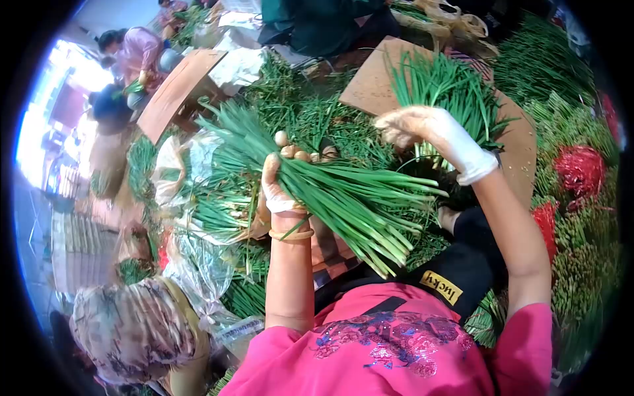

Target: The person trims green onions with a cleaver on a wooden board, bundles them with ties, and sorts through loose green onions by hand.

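My left hand (280, 188), in a white glove, is closed around the middle of a thick bunch of garlic chives (350, 198). Leaf tips fan out to the upper left, and the pale cut ends point to the lower right, over my lap. Raised to the right of the bunch, my right hand (429, 129), also gloved, has its fingers bent but apart and appears to hold nothing. Just behind it, a second pile of chives (449, 92) lies on a brown board (370, 79); the hand hides part of that pile.
Loose chives (290, 86) cover the ground ahead. Stacked bundles (568, 125) and red plastic ties (580, 170) line the right side. Clear plastic bags (205, 264) lie at left. A person in a patterned top (132, 323) is close at lower left; others sit farther back.
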Available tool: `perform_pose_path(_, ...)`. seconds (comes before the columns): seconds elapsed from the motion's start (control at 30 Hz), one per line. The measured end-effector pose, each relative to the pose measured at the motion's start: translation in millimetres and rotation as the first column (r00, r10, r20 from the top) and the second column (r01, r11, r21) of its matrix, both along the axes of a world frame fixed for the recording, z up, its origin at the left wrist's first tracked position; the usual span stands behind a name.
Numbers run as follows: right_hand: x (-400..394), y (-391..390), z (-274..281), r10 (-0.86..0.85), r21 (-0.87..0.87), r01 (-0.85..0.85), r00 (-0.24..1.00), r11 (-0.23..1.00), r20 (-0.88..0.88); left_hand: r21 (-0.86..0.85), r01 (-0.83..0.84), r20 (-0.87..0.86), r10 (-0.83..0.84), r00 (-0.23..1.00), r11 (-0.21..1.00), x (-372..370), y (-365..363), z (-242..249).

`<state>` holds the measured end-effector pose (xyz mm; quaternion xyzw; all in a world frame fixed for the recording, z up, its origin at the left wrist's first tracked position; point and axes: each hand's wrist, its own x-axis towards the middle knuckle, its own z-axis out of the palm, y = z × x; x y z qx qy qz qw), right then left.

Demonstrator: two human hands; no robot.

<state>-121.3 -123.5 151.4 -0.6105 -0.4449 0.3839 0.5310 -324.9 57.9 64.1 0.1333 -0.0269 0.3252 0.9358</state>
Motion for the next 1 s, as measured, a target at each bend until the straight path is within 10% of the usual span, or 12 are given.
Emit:
perform_pose_path(0.17,-62.3,-50.0,1.4,-0.338,0.129,0.332,0.941,0.935,0.028,-0.043,-0.174,-0.027,0.173,0.985,0.984,-43.9,31.7,-41.0)
perform_pose_path(0.23,-74.4,-50.7,4.3,-0.22,0.233,0.101,0.79,0.967,0.572,-0.048,-0.159,-0.033,0.157,0.987,0.986,-46.2,31.2,-47.1)
perform_pose_path(0.43,-106.9,-22.2,-25.2,0.029,0.148,-0.221,0.64,0.964,0.768,-0.017,-0.094,0.008,0.095,0.995,0.995,-36.8,21.3,-43.9)
perform_pose_path(0.63,-79.8,-86.4,-51.1,0.545,-0.459,-0.294,0.445,0.839,0.711,-0.023,-0.321,-0.086,0.318,0.944,0.947,-81.9,50.6,-45.3)
perform_pose_path(0.73,-58.2,-114.1,-83.0,0.819,-0.815,0.166,0.061,0.555,0.57,-0.053,-0.311,0.011,0.312,0.95,0.949,-113.0,71.6,-56.0)
perform_pose_path(0.87,-63.6,-63.3,-66.0,0.057,-0.112,0.026,0.735,0.993,0.676,-0.146,-0.135,0.084,0.148,0.985,0.98,-102.2,42.5,-35.2)
perform_pose_path(1.0,-104.3,-9.7,-137.6,0.146,0.245,-0.316,0.836,0.917,0.53,-0.156,-0.108,0.06,0.119,0.991,0.982,-90.5,34.9,-30.2)
